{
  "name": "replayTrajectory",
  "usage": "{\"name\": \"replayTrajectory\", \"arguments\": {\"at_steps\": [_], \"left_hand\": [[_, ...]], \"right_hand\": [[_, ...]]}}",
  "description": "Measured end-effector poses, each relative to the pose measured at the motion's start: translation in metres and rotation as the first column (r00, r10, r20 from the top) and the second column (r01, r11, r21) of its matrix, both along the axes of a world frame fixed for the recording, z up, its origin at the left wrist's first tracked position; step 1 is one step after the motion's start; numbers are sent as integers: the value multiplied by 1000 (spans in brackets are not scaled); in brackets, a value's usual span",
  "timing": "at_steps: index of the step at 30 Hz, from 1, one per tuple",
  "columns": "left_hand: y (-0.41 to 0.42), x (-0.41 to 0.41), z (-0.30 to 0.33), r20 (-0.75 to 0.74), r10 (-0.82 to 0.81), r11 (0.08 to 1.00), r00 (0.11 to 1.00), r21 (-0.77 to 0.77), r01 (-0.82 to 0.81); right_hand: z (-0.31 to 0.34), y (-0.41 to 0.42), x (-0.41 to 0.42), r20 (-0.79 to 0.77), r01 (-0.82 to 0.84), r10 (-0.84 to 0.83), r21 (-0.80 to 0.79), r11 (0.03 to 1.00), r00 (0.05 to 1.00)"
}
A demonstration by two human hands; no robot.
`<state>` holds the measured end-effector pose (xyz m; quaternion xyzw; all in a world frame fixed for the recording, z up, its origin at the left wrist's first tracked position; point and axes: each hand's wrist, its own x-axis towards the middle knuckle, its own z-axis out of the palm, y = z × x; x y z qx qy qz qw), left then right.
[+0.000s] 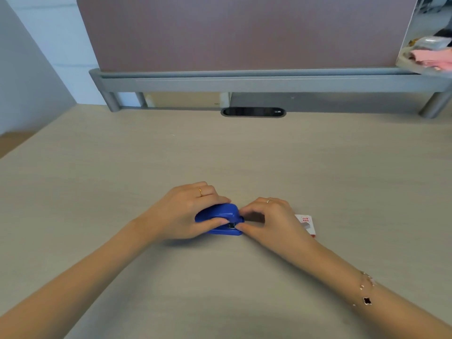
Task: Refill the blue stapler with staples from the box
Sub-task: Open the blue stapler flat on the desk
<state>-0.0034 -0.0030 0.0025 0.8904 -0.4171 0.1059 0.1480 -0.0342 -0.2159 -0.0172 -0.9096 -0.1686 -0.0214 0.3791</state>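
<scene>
While left fingers (221,221) clasp stapler (217,214), right fingers (241,226) touching

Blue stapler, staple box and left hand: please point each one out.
blue stapler (216,214), head view, its top cover.
staple box (305,220), head view, its printed top.
left hand (186,211), head view, its back.

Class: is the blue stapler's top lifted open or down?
Down. The blue stapler lies closed over its base, gripped by the left hand; only a small metal front shows.
</scene>
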Motion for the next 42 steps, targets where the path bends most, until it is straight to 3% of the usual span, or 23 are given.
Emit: {"name": "replayTrajectory", "arguments": {"at_steps": [8,14,24,42], "left_hand": [[-1,2,9,-36,-1,997,999,79,4],[-3,1,13,-55,34,994,998,103,-28],[-7,-4,24,-73,56,974,996,224,-38],[6,-15,49,-227,203,977,952,113,-181]], "right_hand": [[-1,12,-2,109,78,-76,-16,997,991],[-4,13,-2,48,97,-100,54,994,994],[-2,15,-5,8,88,-88,34,996,996],[2,17,-6,150,75,-53,-146,986,987]]}}
